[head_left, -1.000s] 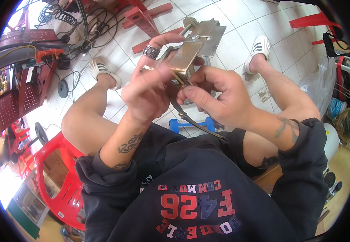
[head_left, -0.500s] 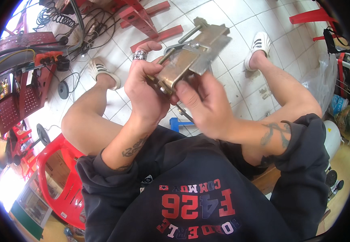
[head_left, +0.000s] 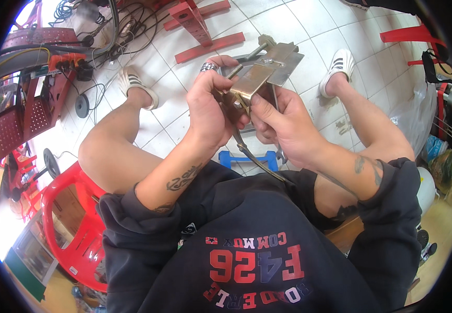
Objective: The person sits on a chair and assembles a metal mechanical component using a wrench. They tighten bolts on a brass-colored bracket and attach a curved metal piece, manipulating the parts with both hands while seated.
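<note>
Above my lap I hold a brass-coloured metal bracket assembly (head_left: 252, 81), with flat plates, a long bolt and a greyer plate at its far right side. My left hand (head_left: 206, 104), a ring on one finger, grips its near left end. At the near edge, the thumb of my right hand (head_left: 291, 122) presses on the plate while the fingers curl underneath. A thin curved metal bar (head_left: 254, 158) runs from below the bracket toward my lap. Beneath my right hand shows the open jaw of a wrench (head_left: 281, 156); its handle is mostly hidden.
A low blue stool (head_left: 247, 158) stands between my knees. Beyond my hands is a red metal stand (head_left: 197, 31) on white floor tiles. Cables (head_left: 127, 36) and red perforated racks (head_left: 17, 120) lie to the left, above a red plastic chair (head_left: 62, 229). A clear plastic bag (head_left: 413, 117) sits at the right.
Both hands and the bracket have moved slightly right and nearer. The bracket has turned a little, and the curved bar and wrench jaw show more below it.
</note>
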`<state>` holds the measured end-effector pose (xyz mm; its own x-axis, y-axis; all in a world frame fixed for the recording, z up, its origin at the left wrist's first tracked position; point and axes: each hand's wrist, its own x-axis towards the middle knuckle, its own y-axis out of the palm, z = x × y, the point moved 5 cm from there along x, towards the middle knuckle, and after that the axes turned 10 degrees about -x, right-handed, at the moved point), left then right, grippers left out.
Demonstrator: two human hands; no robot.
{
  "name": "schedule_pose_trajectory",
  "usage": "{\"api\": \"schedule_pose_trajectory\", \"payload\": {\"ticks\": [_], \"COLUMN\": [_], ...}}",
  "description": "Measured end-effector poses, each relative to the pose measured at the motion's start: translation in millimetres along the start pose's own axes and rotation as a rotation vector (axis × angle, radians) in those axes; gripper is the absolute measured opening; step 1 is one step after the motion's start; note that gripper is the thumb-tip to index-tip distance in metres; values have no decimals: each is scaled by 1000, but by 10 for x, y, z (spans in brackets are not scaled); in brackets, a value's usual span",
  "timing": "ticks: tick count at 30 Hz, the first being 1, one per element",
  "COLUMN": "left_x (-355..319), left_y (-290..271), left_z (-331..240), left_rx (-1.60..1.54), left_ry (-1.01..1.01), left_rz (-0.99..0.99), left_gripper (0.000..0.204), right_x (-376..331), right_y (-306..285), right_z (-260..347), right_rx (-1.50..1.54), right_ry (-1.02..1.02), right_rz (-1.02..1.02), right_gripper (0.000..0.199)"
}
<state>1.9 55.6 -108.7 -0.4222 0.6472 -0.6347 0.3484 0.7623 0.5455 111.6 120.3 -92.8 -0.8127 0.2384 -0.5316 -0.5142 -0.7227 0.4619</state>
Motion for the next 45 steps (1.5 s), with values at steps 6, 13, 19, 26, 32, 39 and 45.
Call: {"api": "schedule_pose_trajectory", "payload": {"ticks": [6,13,19,26,32,39,45], "left_x": [29,23,-424,-616,-615,-597,-462], "left_y": [-47,193,314,377,413,401,384], "left_z": [97,-107,-509,-633,-551,-570,-564], "left_rx": [-137,64,366,568,578,677,572], "left_ry": [-131,214,559,1073,1257,1056,986], "left_rz": [-33,-25,205,286,365,432,278], "left_gripper": [32,45,64,73,65,50,58], "right_x": [-68,-67,-174,-139,-101,-106,-84], "right_y": [29,-71,-115,-213,-135,-224,-63], "right_z": [27,149,319,425,351,128,169], "right_rx": [-32,95,-45,-186,-39,254,285], "right_ry": [16,20,-80,-165,-93,57,-53], "right_rz": [-73,-160,-258,-302,-213,-399,-361], "right_gripper": [19,11,17,25,25,30,29]}}
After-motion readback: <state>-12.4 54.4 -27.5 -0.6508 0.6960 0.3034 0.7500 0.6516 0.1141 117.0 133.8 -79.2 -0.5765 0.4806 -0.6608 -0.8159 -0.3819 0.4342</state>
